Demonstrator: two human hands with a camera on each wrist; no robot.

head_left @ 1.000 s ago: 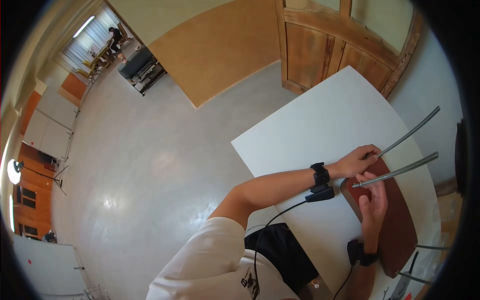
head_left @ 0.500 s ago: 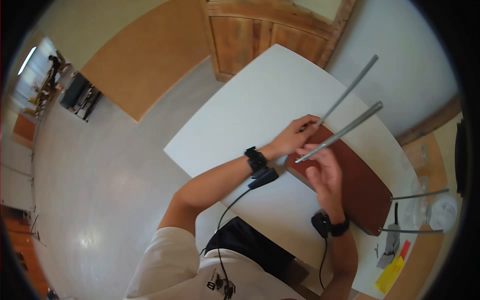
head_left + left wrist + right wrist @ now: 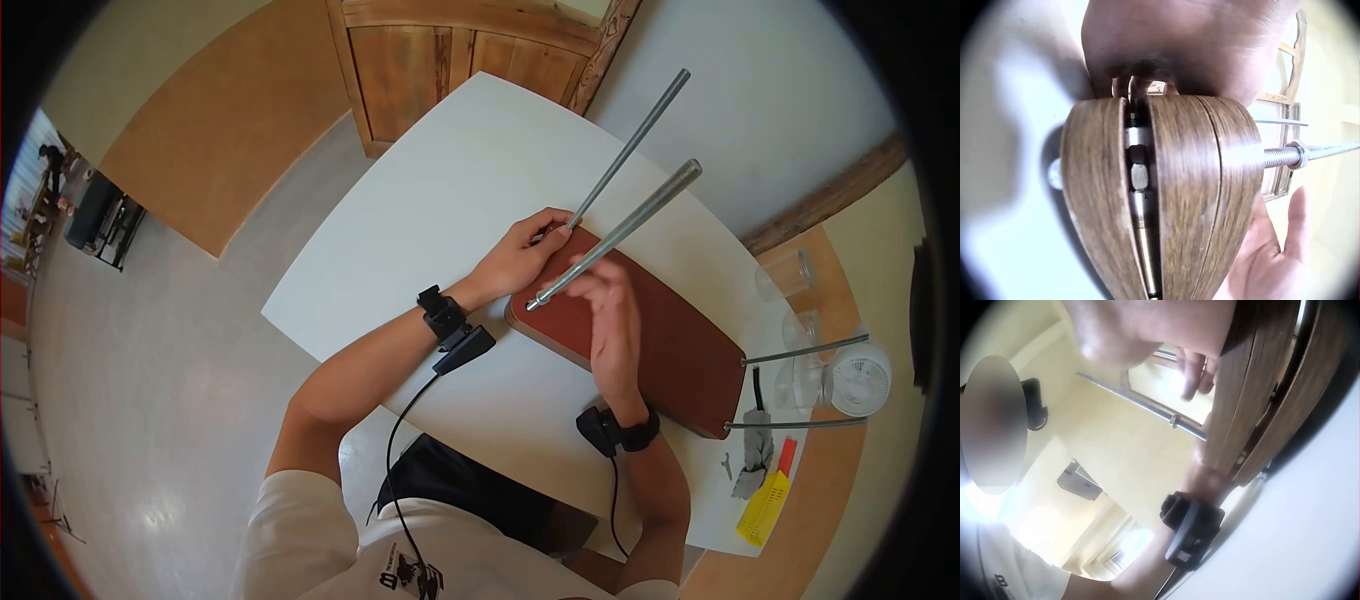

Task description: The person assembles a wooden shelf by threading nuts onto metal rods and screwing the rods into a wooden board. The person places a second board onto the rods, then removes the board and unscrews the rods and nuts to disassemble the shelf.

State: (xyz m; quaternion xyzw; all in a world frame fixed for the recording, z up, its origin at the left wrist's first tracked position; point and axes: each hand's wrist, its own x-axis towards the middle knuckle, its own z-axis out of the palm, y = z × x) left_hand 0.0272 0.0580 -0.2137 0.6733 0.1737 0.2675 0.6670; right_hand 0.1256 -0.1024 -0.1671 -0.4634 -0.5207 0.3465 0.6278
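Note:
A brown layered wooden board (image 3: pixel 665 330) lies on the white table, with metal rods standing out of its ends. My left hand (image 3: pixel 515 258) grips the board's far corner, its thumb beside the base of one rod (image 3: pixel 630 150). Close by, my right hand (image 3: pixel 612 320) is held over the board with loosely bent fingers, overlapping the lower part of a second rod (image 3: pixel 625 228). In the left wrist view, a nut (image 3: pixel 1298 155) sits on this rod's threads, just off the board's face. A gap between the layers shows another metal nut (image 3: pixel 1139 177) inside.
Two more rods (image 3: pixel 800 350) stick out at the board's right end. Near them lie a small wrench (image 3: pixel 727 465), a grey item with a black handle (image 3: pixel 758 445) and a yellow-and-red item (image 3: pixel 763 512). Clear containers (image 3: pixel 785 275) and a white fan (image 3: pixel 860 380) stand behind.
The head view has swung right and down, bringing the fan and the tools into sight. My left hand stays at the board's corner; the right fingers shift slightly beside the near rod.

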